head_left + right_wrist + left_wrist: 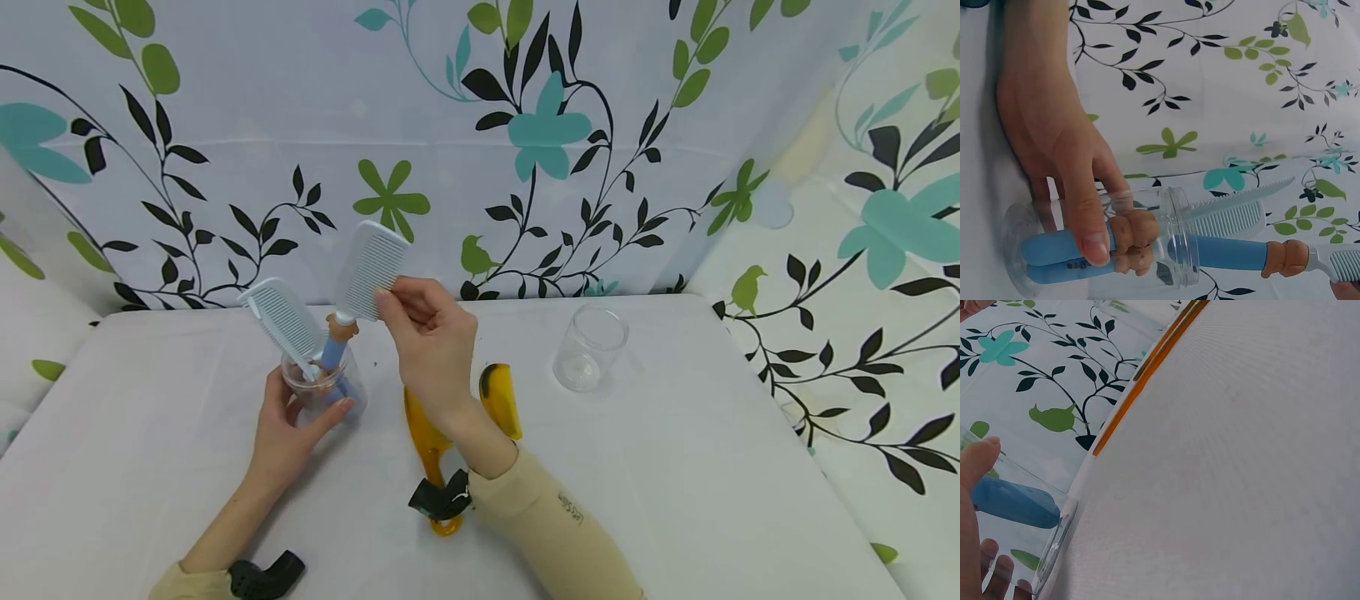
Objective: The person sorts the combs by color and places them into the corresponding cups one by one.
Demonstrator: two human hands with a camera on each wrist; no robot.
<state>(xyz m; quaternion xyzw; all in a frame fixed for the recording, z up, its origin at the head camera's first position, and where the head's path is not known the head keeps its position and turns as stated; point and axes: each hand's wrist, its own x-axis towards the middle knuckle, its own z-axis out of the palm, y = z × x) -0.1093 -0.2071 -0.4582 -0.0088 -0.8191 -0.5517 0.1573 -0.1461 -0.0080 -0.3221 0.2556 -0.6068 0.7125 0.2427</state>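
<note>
My left hand (281,446) grips a clear glass jar (358,398) on the left of the table, thumb and fingers around its side. Standing in it are light blue combs (288,321), their heads leaning left out of the mouth. Through the glass, in the right wrist view, their blue handles (1054,249) and brown moulded figures (1135,228) show. My right hand (435,346) pinches another pale comb (372,271) by the edge of its toothed head. That comb tilts over the jar, its blue handle (1232,253) pointing down through the mouth.
Between the arms lie an amber long-handled comb (425,437), partly under the right forearm, and a short amber comb (500,402). Farther right stands a second clear glass jar (591,348). A leaf-patterned cloth (420,150) hangs behind the white table (675,467).
</note>
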